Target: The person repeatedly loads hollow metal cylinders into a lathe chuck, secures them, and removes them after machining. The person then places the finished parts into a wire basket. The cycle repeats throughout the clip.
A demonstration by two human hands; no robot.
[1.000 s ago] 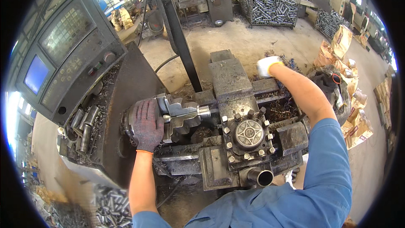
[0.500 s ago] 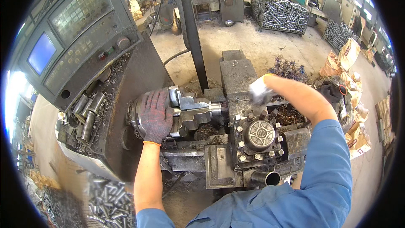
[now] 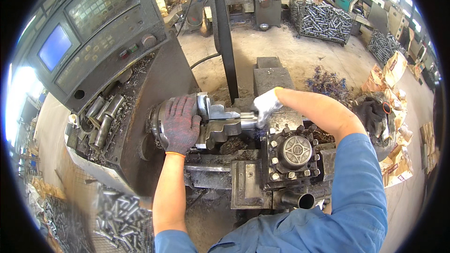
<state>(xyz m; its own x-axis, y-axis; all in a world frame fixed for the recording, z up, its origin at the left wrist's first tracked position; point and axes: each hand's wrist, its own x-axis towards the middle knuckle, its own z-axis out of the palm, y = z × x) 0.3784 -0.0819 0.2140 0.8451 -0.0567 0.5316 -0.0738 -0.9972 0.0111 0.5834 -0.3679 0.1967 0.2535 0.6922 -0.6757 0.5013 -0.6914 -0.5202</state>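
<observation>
My left hand (image 3: 181,124), in a dark grey-and-red knit glove, lies with fingers stretched over the rim of the lathe chuck (image 3: 161,121). Stepped metal jaws (image 3: 220,130) stick out from the chuck to the right. Between them sits a shiny metal tube (image 3: 247,120), its right end protruding. My right hand (image 3: 267,107), in a white glove, is closed around that end; its fingertips are partly hidden. Just below and right of it stands the square tool post (image 3: 294,152), with several bolts around a round cap.
A control panel (image 3: 93,33) with a lit screen rises on the left, metal pieces (image 3: 105,121) on its ledge. Lower left is a heap of metal tubes (image 3: 122,220). A dark upright post (image 3: 227,47) stands behind the chuck. Metal shavings (image 3: 326,84) lie beyond the tool post.
My right hand has moved left and down from above the tool post onto the tube's end. My left hand stays on the chuck. The whole view has shifted slightly.
</observation>
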